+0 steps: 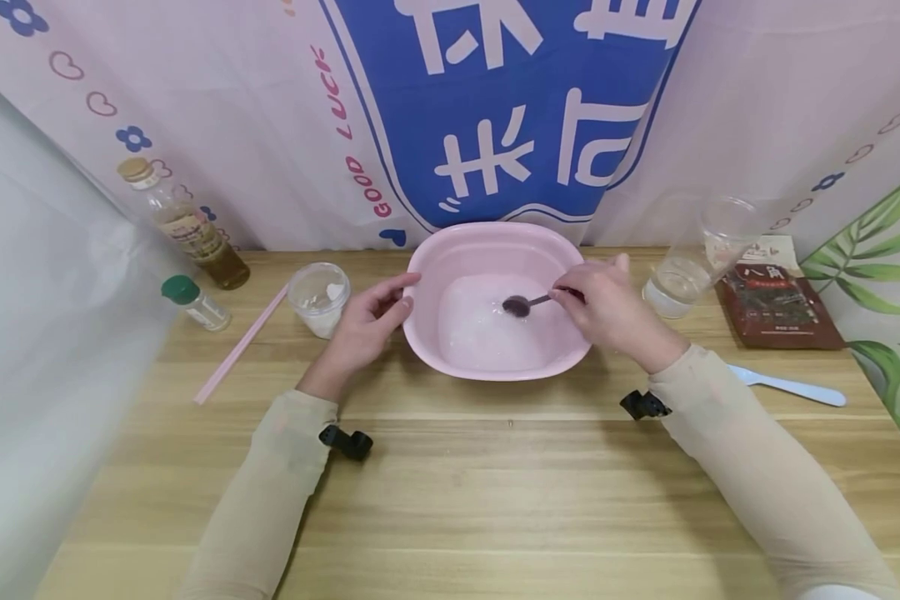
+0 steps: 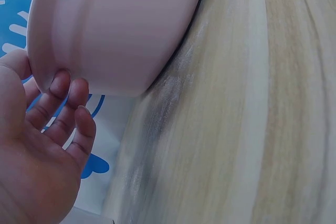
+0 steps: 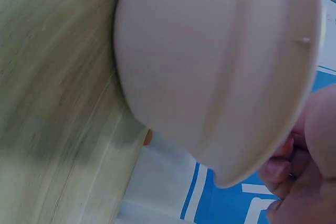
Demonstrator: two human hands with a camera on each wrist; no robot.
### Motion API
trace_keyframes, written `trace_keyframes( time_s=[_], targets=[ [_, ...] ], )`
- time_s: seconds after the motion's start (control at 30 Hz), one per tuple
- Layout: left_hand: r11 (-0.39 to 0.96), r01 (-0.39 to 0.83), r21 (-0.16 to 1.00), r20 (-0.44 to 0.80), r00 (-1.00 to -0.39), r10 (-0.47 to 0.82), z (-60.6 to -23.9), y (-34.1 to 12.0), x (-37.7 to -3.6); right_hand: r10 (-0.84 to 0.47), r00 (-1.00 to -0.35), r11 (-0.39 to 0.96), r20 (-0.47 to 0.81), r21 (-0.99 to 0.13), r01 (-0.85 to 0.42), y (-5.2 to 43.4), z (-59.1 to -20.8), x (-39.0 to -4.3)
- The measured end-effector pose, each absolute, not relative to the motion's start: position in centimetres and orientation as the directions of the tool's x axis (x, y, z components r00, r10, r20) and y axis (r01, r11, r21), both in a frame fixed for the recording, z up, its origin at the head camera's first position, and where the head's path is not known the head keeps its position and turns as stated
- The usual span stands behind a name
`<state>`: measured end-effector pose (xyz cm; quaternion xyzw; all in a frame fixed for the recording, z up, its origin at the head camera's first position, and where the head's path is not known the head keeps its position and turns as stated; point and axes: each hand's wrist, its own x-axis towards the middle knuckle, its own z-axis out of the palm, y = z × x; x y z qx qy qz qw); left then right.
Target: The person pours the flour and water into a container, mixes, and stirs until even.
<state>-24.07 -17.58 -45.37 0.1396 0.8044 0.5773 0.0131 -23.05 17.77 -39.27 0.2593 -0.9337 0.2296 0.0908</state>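
A pink plastic basin [image 1: 425, 337] holding foamy white liquid stands at the middle of the wooden table [image 1: 457, 483]. My right hand [image 1: 603, 304] pinches the handle of a dark spoon [image 1: 521, 304], whose bowl sits over the liquid inside the basin. My left hand [image 1: 367, 321] rests against the basin's left outer wall, fingers loosely curved. In the left wrist view the fingertips [image 2: 63, 85] touch the basin wall [image 2: 121, 30]. The right wrist view shows the basin's outside [image 3: 220, 56] and my curled fingers [image 3: 286, 174] at its rim.
Left of the basin stand a small clear cup of white powder [image 1: 319, 297], a green-capped jar [image 1: 193, 302], an oil bottle [image 1: 183, 225] and a pink stick [image 1: 240, 343]. Right: a clear cup with water [image 1: 693, 262], a brown packet [image 1: 780, 304], a pale blue utensil [image 1: 787, 385].
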Motion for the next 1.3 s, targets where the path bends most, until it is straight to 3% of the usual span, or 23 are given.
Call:
trace_keyframes(
  time_s=[0.27, 0.53, 1.1, 1.3],
  targets=[
    [0.289, 0.214, 0.933, 0.146, -0.960, 0.239, -45.4, -17.6, -24.1, -0.486, -0.834, 0.748, 0.261, -0.369, -0.551, 18.3, -39.2, -22.6],
    [0.295, 0.210, 0.932, 0.143, -0.962, 0.235, -45.3, -17.7, -24.0, -0.585, -0.783, 0.623, 0.212, -0.502, -0.600, 17.4, -39.8, -22.2],
    [0.288, 0.210, 0.934, 0.142, -0.961, 0.239, -45.4, -17.7, -24.1, -0.358, -0.892, 0.781, 0.277, -0.434, -0.449, 16.4, -40.1, -23.2],
    [0.298, 0.205, 0.932, 0.135, -0.961, 0.241, -45.3, -17.7, -24.1, -0.336, -0.908, 0.813, 0.250, -0.411, -0.413, 16.8, -40.0, -23.4]
  ],
)
